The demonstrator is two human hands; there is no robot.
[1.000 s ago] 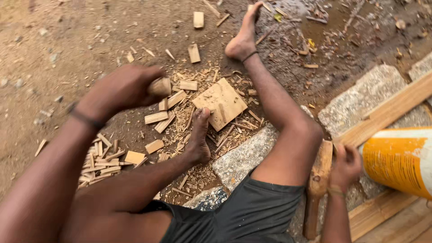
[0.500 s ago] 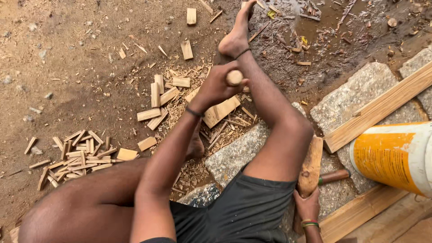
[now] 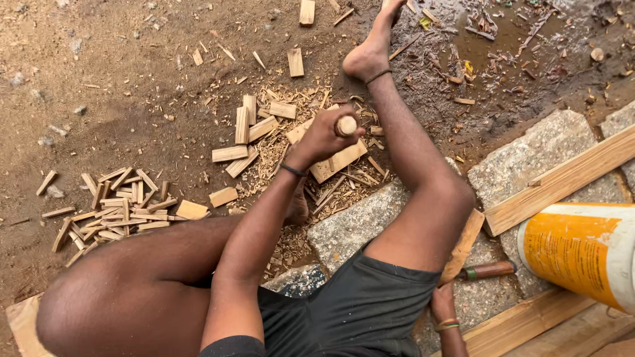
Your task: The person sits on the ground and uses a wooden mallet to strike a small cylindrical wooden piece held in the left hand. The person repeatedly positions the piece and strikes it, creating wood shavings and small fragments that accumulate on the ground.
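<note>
nearest the camera, the right hand (image 3: 444, 309) sat low beside the thigh at the end of a flat wood slat (image 3: 464, 243), with a wooden-handled tool (image 3: 488, 270) lying just beside it on the stone slab (image 3: 354, 228). the fingers were mostly hidden, so i could not tell whether they were closed on the slat or only resting against it. a yellow and white drum (image 3: 582, 254) lay on its side to the right, near a long plank (image 3: 562, 177). further out, the left hand (image 3: 323, 137) was wrapped tight around a short round stick (image 3: 346, 125), cut end facing up, held over a flat wood block (image 3: 338, 160) on the dirt between the legs. whether the stick touched the block was hidden by the hand. split pieces (image 3: 246, 135) and shavings lay around the block, and a heap of thin slips (image 3: 122, 208) sat well apart to the left. judged step: stick being set on end at the block, not yet struck or cut. a next move would call for keeping it upright and steady with the fingers off the top. farthest out were the bare foot (image 3: 367, 58) and a wet mud patch (image 3: 493, 46).
</note>
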